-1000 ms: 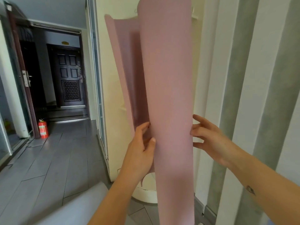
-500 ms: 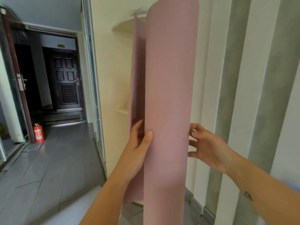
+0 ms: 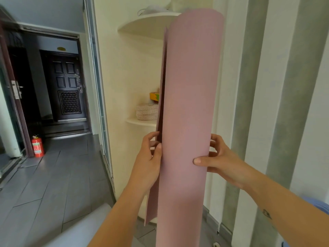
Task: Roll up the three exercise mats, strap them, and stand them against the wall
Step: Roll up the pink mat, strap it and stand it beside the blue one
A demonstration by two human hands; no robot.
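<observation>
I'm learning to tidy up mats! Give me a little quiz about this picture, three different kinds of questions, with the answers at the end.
1. True or false: the pink mat lies spread out flat.
2. What sits on the lower shelf beside the mat? A. a football B. a woven basket C. a kettle
3. Fill in: the red thing standing on the floor is a ___.

Key: 1 false, it is rolled and upright, gripped by the left hand and right hand; 2 B; 3 fire extinguisher.

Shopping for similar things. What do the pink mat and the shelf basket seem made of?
The pink mat is likely thin foam or rubber, matte; it curls smoothly without creasing. The basket looks like coiled woven rope, cream with darker flecks.
</observation>
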